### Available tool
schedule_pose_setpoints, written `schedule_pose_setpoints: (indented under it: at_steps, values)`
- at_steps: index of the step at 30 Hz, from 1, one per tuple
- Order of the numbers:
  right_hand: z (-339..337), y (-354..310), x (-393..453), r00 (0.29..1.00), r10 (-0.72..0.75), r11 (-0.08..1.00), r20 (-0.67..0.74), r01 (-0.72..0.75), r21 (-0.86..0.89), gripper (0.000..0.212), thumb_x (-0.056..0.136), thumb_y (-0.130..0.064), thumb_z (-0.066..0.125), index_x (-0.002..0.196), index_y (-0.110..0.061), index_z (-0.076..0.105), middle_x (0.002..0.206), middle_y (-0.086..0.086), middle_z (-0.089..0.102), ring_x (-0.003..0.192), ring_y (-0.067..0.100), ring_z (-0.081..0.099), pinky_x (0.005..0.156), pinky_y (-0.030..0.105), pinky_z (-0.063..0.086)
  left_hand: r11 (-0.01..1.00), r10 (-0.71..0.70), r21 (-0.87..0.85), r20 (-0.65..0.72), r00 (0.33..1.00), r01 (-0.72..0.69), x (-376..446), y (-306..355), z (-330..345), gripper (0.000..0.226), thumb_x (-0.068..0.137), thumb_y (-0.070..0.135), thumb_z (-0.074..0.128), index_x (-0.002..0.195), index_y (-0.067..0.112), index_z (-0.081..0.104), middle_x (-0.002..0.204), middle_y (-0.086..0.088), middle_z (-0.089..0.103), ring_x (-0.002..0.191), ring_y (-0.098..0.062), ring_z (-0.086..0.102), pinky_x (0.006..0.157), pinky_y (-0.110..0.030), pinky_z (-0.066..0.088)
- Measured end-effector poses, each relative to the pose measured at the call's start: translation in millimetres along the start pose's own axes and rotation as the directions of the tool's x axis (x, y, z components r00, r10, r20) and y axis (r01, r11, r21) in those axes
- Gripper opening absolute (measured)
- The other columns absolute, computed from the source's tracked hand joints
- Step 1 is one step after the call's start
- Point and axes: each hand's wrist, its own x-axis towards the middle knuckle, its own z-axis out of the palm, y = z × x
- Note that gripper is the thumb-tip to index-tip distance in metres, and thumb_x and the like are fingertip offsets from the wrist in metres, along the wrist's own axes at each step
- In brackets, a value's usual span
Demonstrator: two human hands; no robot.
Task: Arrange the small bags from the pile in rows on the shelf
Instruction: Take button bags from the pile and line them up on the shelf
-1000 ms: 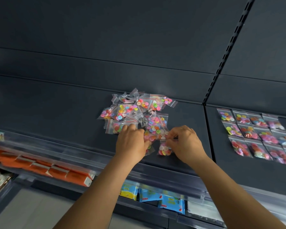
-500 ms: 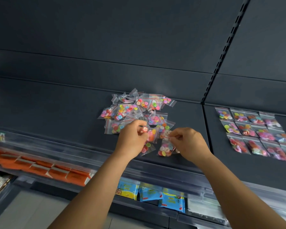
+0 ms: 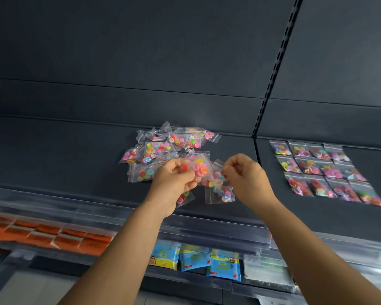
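A pile of small clear bags [image 3: 163, 148] filled with coloured buttons lies on the dark shelf [image 3: 64, 155], just behind my hands. My left hand [image 3: 174, 183] is raised off the shelf and grips several bags, orange and red buttons showing between its fingers. My right hand [image 3: 246, 179] pinches the top of another bag [image 3: 219, 190], which hangs down beside the left hand's bunch. On the shelf section to the right, bags lie flat in three neat rows [image 3: 321, 170].
A slotted upright [image 3: 271, 84] divides the two shelf sections. A clear plastic rail [image 3: 75, 205] runs along the shelf's front edge. Below hang orange packets [image 3: 44, 236] at left and blue packets [image 3: 194, 260] in the middle.
Both hands have lifted from the near edge of the pile, each carrying bags up off the shelf. The view has shifted slightly left.
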Motion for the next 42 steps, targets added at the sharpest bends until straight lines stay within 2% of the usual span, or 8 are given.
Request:
schedule_pose_setpoints:
  at_steps: [3, 9, 15, 19, 24, 29, 35, 42]
  values:
    - [-8, -3, -2, 0.995, 0.105, 0.972, -0.001, -0.102, 0.212, 0.011, 0.091, -0.013, 0.053, 0.082, -0.013, 0.06, 0.078, 0.007, 0.07, 0.071, 0.024, 0.07, 0.067, 0.038, 0.059, 1.0, -0.004, 0.006, 0.073, 0.997, 0.004, -4, 2, 20, 0.027, 0.087, -0.005, 0.056, 0.105, 0.014, 0.063, 0.088, -0.008, 0.07, 0.074, -0.014, 0.068, 0.071, -0.026, 0.057]
    - [-34, 2, -9, 0.98, 0.191, 0.852, 0.062, -0.197, 0.484, 0.014, 0.088, -0.018, 0.063, 0.092, -0.005, 0.066, 0.086, 0.011, 0.073, 0.079, 0.02, 0.072, 0.073, 0.029, 0.059, 0.988, 0.027, 0.154, 0.026, 0.999, -0.031, -4, -3, 63, 0.013, 0.086, 0.004, 0.059, 0.095, 0.012, 0.065, 0.083, -0.006, 0.07, 0.071, -0.016, 0.065, 0.068, -0.028, 0.057]
    - [-74, 24, -8, 0.974, 0.22, 0.891, -0.061, -0.175, 0.419, 0.002, 0.081, -0.012, 0.071, 0.083, -0.013, 0.069, 0.081, 0.01, 0.073, 0.073, 0.023, 0.067, 0.079, 0.04, 0.057, 0.985, -0.034, 0.172, 0.15, 0.988, 0.007, -11, -6, 103, 0.015, 0.084, 0.003, 0.063, 0.098, 0.009, 0.064, 0.084, -0.006, 0.067, 0.069, -0.013, 0.061, 0.07, -0.025, 0.055]
    - [-106, 39, -10, 0.964, 0.227, 0.892, -0.141, -0.148, 0.426, 0.01, 0.084, -0.009, 0.068, 0.076, -0.016, 0.068, 0.072, 0.004, 0.071, 0.06, 0.011, 0.063, 0.057, 0.025, 0.053, 0.952, 0.005, 0.297, 0.241, 0.97, -0.079, -17, -4, 125, 0.01, 0.083, 0.026, 0.069, 0.093, 0.024, 0.067, 0.093, 0.006, 0.069, 0.085, -0.009, 0.063, 0.082, -0.028, 0.052]
    - [-135, 52, -15, 0.964, 0.238, 0.86, -0.122, -0.15, 0.488, 0.013, 0.083, -0.012, 0.069, 0.072, -0.018, 0.07, 0.077, 0.012, 0.072, 0.07, 0.024, 0.065, 0.067, 0.036, 0.054, 0.901, 0.106, 0.386, 0.244, 0.964, -0.197, -22, 1, 160, 0.007, 0.085, 0.021, 0.067, 0.08, 0.026, 0.067, 0.08, 0.006, 0.072, 0.07, -0.004, 0.066, 0.065, -0.018, 0.049]
    - [-152, 67, -18, 0.977, 0.191, 0.879, -0.098, -0.126, 0.461, 0.018, 0.084, -0.01, 0.068, 0.069, -0.02, 0.07, 0.068, 0.004, 0.069, 0.064, 0.017, 0.063, 0.065, 0.033, 0.053, 0.914, 0.07, 0.356, 0.337, 0.939, -0.196, -29, 1, 186, 0.009, 0.086, 0.017, 0.067, 0.093, 0.017, 0.071, 0.085, 0.001, 0.075, 0.078, -0.014, 0.071, 0.08, -0.032, 0.057]
    - [-168, 81, -23, 0.985, 0.169, 0.934, 0.04, -0.173, 0.312, 0.021, 0.077, -0.018, 0.076, 0.094, -0.012, 0.065, 0.084, 0.004, 0.069, 0.069, 0.01, 0.061, 0.065, 0.021, 0.051, 0.956, 0.075, 0.263, 0.219, 0.973, -0.133, -28, -3, 200, 0.006, 0.085, 0.012, 0.066, 0.085, 0.009, 0.071, 0.077, -0.006, 0.073, 0.065, -0.02, 0.068, 0.082, -0.042, 0.058]
    - [-173, 92, -24, 0.975, 0.221, 0.943, 0.029, -0.221, 0.248, 0.011, 0.081, -0.008, 0.07, 0.09, -0.011, 0.063, 0.079, 0.009, 0.069, 0.064, 0.013, 0.061, 0.06, 0.022, 0.054, 0.951, 0.122, 0.262, 0.172, 0.978, -0.164, -31, -11, 205, 0.007, 0.087, 0.012, 0.064, 0.085, 0.014, 0.07, 0.073, 0.0, 0.071, 0.06, -0.012, 0.065, 0.074, -0.036, 0.059]
